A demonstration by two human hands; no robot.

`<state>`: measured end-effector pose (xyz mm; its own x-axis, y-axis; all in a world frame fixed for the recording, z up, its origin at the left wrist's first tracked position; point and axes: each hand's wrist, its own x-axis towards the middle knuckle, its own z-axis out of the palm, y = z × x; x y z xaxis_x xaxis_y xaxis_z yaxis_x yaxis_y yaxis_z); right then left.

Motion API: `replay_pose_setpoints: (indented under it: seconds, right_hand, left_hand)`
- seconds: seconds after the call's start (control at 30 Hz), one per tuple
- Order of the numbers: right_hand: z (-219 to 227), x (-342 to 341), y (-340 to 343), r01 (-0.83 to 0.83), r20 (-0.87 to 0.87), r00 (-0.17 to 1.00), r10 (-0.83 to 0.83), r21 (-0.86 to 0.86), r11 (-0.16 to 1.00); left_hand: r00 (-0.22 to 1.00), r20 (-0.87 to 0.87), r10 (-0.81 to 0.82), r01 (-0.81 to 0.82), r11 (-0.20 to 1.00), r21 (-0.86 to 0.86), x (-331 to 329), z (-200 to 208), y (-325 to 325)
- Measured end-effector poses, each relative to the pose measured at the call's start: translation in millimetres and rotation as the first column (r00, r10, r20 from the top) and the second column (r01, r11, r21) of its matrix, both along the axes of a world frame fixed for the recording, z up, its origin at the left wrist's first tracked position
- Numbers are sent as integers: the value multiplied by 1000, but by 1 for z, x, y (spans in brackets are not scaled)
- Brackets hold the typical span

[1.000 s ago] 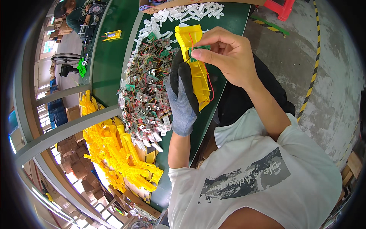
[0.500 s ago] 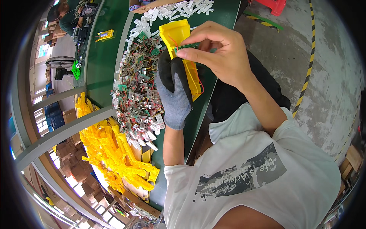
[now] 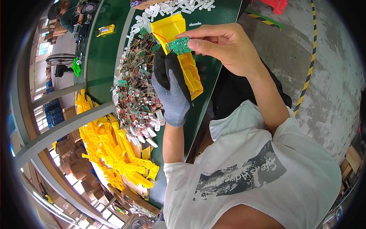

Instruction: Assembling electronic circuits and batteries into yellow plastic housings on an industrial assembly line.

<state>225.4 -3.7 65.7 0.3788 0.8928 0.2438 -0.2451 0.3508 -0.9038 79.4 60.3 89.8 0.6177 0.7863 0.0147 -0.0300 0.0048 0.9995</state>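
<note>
My left hand (image 3: 170,87), in a grey and black work glove, is closed round a yellow plastic housing (image 3: 192,78) that is held at a slant over the bench. Bare, my right hand (image 3: 228,47) pinches the right end of a green circuit board (image 3: 179,45) between thumb and fingers. The board lies across the hollow of the housing, its soldered face showing. Red wires run from it, one toward the wide upper end and another down along the lower part. The gloved palm hides the middle of the housing.
A heap of wired circuit boards (image 3: 139,84) lies left of my gloved hand. White plastic parts (image 3: 183,7) are strewn beyond it, yellow housings (image 3: 114,152) piled nearer me. Across the green bench (image 3: 105,57) rests another yellow piece (image 3: 105,30); a person works at the far left.
My right hand has turned the circuit board so its flat soldered side shows, where only its edge was visible. The housing has shifted slightly up and left at its wide end.
</note>
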Motion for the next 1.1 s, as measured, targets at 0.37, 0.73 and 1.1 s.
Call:
replay_pose_setpoints:
  seconds: [0.37,0.73,1.1]
  right_hand:
    - [-6,-22,13,190,-85,979,-187,31,981]
    - [-5,-30,8,257,261,931,-257,32,966]
    - [-13,-40,14,324,311,894,-322,47,945]
  left_hand:
    - [998,60,-4,3,1000,13,-3,2,-6]
    - [995,29,94,-99,959,265,-4,-4,0]
    - [967,-158,200,-22,686,727,-24,-20,12]
